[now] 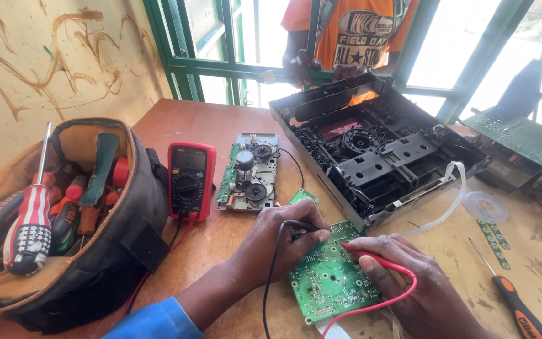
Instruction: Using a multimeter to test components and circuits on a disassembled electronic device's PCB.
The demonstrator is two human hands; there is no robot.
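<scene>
A green circuit board (329,279) lies on the wooden table near the front edge. My left hand (280,242) rests on its left side and holds a black test probe (302,226) against the board. Just right of it, my right hand (412,282) grips a red test probe (362,253) whose tip touches the board's upper part. Both leads trail off toward a red multimeter (189,179) standing left of centre.
An open tool bag (64,220) with several screwdrivers fills the left. A tape mechanism (249,172) and an opened black player chassis (377,150) lie behind the board. A screwdriver (512,301) lies at right. Another person in an orange shirt (346,37) stands at the window.
</scene>
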